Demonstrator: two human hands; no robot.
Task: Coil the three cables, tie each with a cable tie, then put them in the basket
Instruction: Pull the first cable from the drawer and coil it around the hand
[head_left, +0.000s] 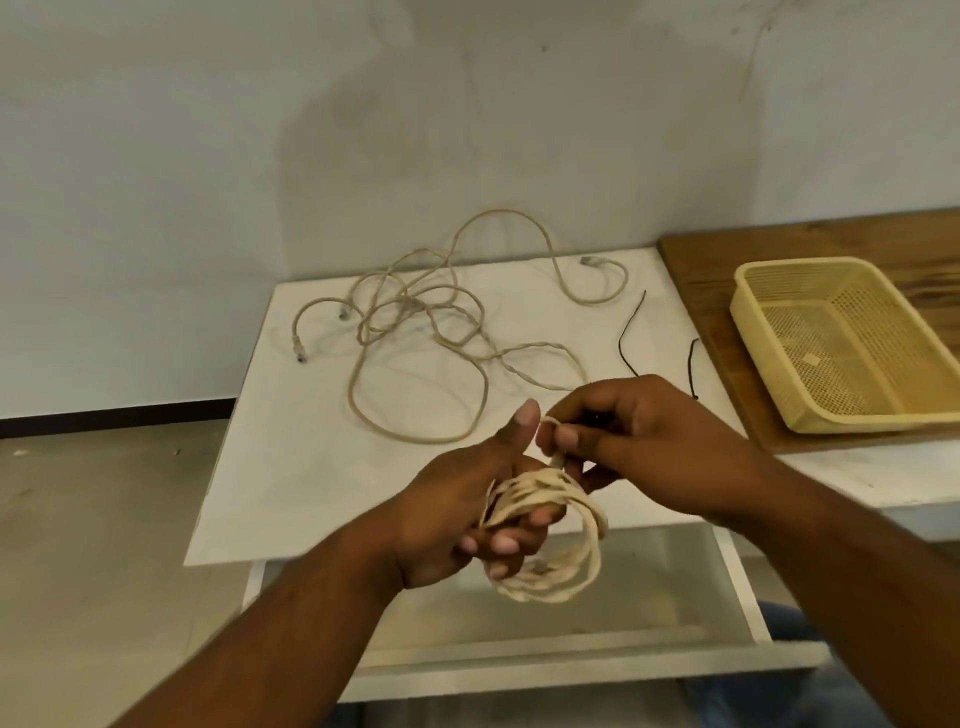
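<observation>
- Coiled cable (550, 525): cream, several loops, held in hands above white table's near edge.
- Loose cables (415, 332): beige, tangled on table.
- Cable ties (631, 332): black, two, beside tangle.
- Basket (841, 343): yellow, perforated, on wooden board.

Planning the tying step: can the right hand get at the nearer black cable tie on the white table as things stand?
Probably yes. The black cable tie lies bare just beyond the right hand, with nothing over it, but that hand is pinching the coiled cable and must let go first.
</observation>
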